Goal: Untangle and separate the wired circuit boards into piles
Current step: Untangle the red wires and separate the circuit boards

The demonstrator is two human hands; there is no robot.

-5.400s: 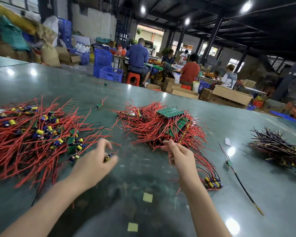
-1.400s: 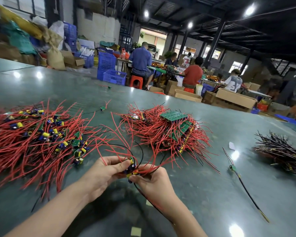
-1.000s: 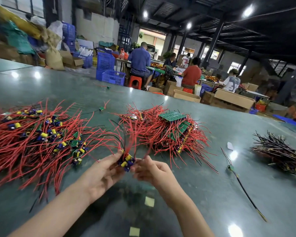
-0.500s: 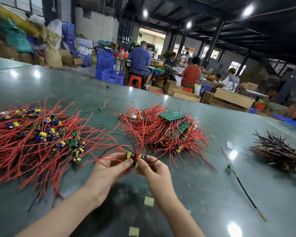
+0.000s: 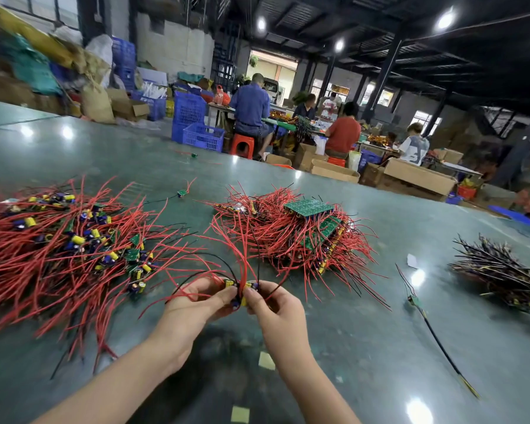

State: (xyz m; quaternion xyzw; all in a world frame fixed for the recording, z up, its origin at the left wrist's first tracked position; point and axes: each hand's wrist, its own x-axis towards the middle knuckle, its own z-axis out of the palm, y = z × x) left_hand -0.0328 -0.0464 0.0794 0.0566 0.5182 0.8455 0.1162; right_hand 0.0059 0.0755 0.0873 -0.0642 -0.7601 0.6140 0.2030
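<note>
Small clump of wired boards [image 5: 241, 290] (red and black leads fanning upward) pinched above desk [image 5: 364, 347] between left hand [image 5: 196, 304] and right hand [image 5: 276, 307]. Left pile [image 5: 58, 249] and centre pile [image 5: 294, 237] noted beyond.

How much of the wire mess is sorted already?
Quite a lot: a big spread pile of separated boards lies on the left. Both hands, left and right, pinch a small tangled clump between them. The heaped tangle behind them still waits.
</note>
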